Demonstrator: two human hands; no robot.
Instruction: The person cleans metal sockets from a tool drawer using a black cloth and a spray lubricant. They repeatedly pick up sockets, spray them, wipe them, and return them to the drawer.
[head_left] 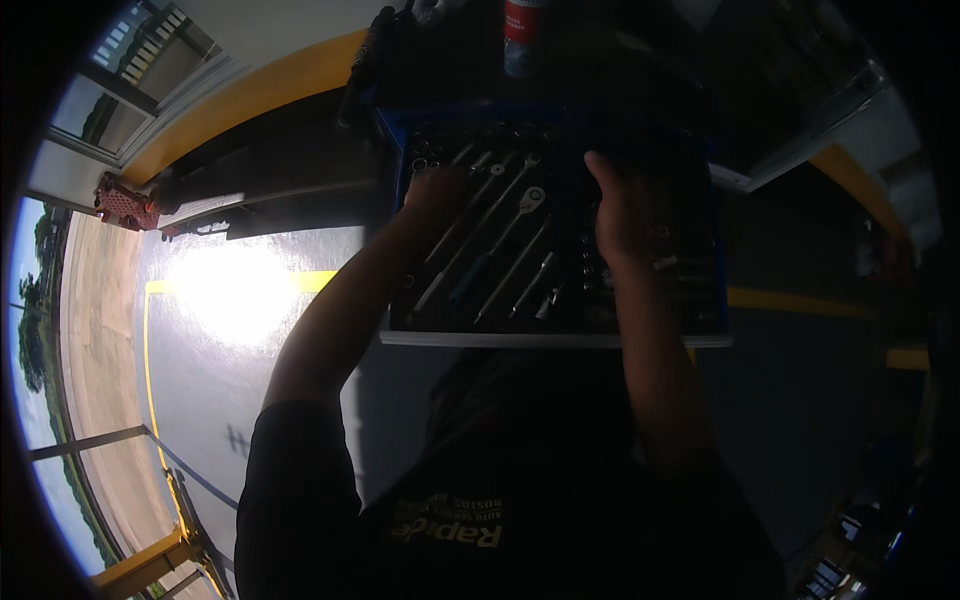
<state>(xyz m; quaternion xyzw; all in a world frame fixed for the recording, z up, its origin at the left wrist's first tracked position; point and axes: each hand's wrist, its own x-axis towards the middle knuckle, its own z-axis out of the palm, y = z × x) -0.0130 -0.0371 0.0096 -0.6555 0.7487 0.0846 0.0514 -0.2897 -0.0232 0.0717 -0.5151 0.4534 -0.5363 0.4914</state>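
Note:
A tool drawer (560,338) with a blue frame stands pulled out in front of me. Its dark insert holds a ratchet (533,203), several long extension bars (520,277) and a row of sockets (480,131) along the far side. My left hand (437,192) rests over the drawer's far left part, fingers curled down among the sockets and bar ends; whatever is in them is hidden. Over the right half lies my right hand (618,218), its thumb stretched out and apart, beside small sockets (588,270). Deep shade hides its other fingers.
A bottle with a red label (519,22) stands beyond the drawer on a dark surface. To the left are a dark bench-like shape (290,190) and grey floor with a yellow line (315,281) and strong sun glare. A yellow metal frame (150,562) stands at lower left.

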